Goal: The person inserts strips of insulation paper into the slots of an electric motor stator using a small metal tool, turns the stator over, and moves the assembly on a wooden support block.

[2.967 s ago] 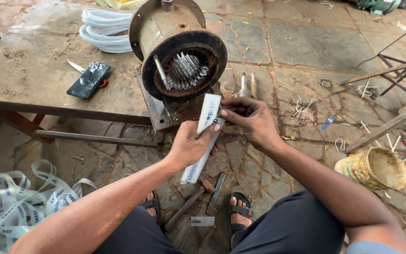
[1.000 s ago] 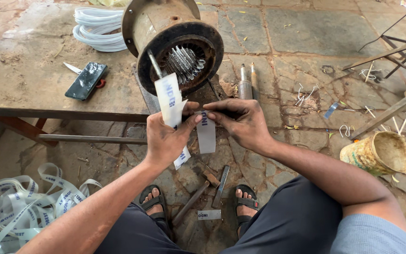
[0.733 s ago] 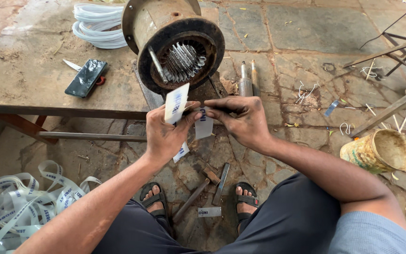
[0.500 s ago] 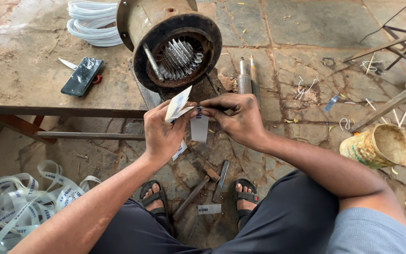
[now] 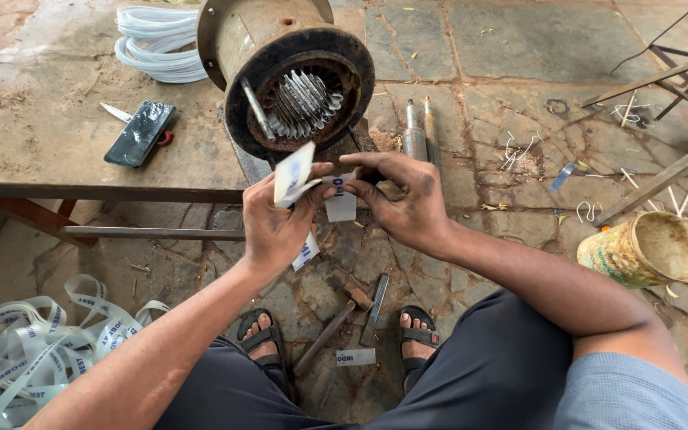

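In front of the open end of the motor housing (image 5: 288, 76), both hands meet over a white paper strip (image 5: 295, 171) with blue print. Much of the strip is hard to follow: its upper part folds above the left hand (image 5: 276, 219), its middle is covered by that hand's palm, and a lower end shows again below the wrist. A second white piece hangs just below the right hand (image 5: 404, 199); whether it is part of the same strip cannot be told. The left hand's fingers (image 5: 260, 195) are curled together and clamped on the folded strip, thumb pressed against it. The right hand's fingers (image 5: 368, 163) are drawn together, thumb and forefinger pinching the strip's edge right beside the left thumb; both hands are smeared dark.

Inside the housing, pale winding slots (image 5: 304, 99) ring the bore, and a thin metal rod leans across its rim. The housing stands at the edge of a worn counter (image 5: 49, 147), which also carries a dark phone (image 5: 138, 133) and a coil of white tubing (image 5: 157, 44), partly cut off at the top. On the stone floor between the sandalled feet lie a hammer (image 5: 332, 326) and a flat metal bar. A heap of printed white strips (image 5: 33, 342) is cropped at the lower left, and a rusty tin can (image 5: 646, 251) stands at the right.
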